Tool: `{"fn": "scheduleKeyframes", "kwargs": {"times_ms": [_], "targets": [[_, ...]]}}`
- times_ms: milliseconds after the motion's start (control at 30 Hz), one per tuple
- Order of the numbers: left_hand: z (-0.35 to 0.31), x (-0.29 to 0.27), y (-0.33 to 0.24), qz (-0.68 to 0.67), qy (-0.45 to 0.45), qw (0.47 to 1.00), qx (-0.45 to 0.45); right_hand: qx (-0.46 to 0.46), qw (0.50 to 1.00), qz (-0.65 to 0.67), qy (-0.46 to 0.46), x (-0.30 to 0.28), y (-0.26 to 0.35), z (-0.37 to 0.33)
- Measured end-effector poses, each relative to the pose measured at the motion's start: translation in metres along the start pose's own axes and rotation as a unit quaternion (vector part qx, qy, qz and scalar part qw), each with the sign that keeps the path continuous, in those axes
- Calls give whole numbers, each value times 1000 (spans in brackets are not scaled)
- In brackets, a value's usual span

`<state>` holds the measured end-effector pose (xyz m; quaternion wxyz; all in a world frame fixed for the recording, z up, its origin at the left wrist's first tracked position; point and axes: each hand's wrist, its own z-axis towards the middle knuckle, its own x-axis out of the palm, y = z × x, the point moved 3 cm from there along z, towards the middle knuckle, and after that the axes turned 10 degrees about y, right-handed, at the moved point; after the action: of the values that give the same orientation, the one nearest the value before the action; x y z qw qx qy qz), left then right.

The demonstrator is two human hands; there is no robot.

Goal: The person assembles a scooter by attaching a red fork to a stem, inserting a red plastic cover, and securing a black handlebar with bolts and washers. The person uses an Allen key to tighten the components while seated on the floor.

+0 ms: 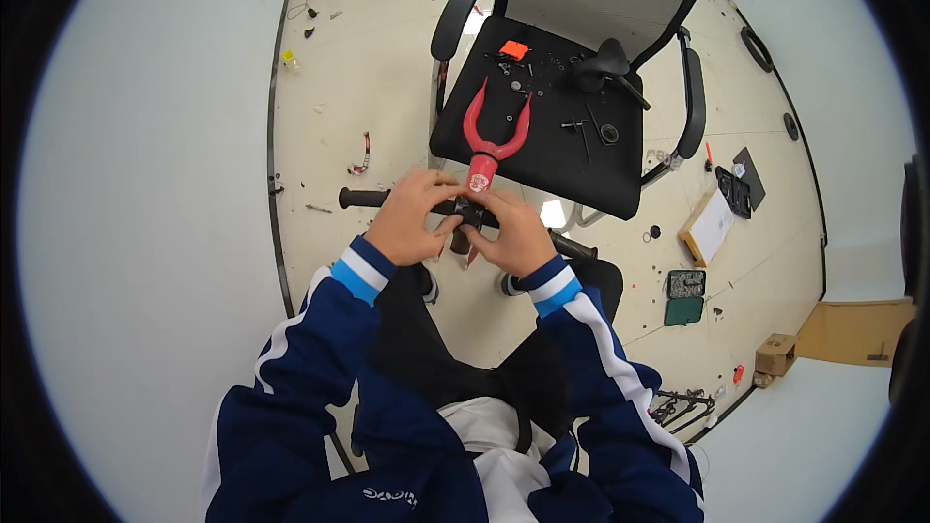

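Observation:
A small black handlebar (362, 199) lies crosswise in front of me, with a dark grip at each end. My left hand (407, 221) holds it just left of the middle, fingers on the far side and thumb on the near side. My right hand (518, 234) pinches it on the other side, close to the dark clamp (469, 212) at its centre. Beyond the clamp, a red bicycle fork (498, 149) points away from me, its two prongs over the chair seat. Fingers partly hide the joint between fork and handlebar.
The black office chair (542, 160) carries a bicycle saddle (603, 66), an orange item (513, 50), hex keys and several small metal parts. On the floor at right are a green case (684, 310), a white board (709, 227), a black toolbox (733, 192) and a cardboard box (775, 354).

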<state>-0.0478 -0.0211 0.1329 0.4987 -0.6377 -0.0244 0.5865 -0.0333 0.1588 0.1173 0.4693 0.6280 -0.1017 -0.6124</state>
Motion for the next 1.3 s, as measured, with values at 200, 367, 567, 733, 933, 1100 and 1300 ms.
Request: {"fn": "scheduleKeyframes", "kwargs": {"times_ms": [200, 367, 567, 733, 933, 1100, 1300], "targets": [[4, -2, 6, -44, 40, 998, -3, 18, 999, 22, 19, -2, 0, 5], [15, -10, 9, -105, 88, 990, -16, 28, 999, 26, 34, 0, 1, 10], [19, -13, 11, -120, 125, 983, -53, 58, 996, 14, 65, -5, 3, 12], [8, -10, 17, -59, 113, 992, -9, 49, 994, 81, 58, -2, -3, 8], [6, -5, 25, -40, 162, 986, -24, 31, 997, 67, 24, -7, -1, 5], [9, -6, 22, -16, 192, 981, -28, 44, 998, 36, 31, -6, 0, 6], [11, -4, 17, -4, 191, 981, -20, 20, 999, 14, 32, -9, 0, 8]]}}
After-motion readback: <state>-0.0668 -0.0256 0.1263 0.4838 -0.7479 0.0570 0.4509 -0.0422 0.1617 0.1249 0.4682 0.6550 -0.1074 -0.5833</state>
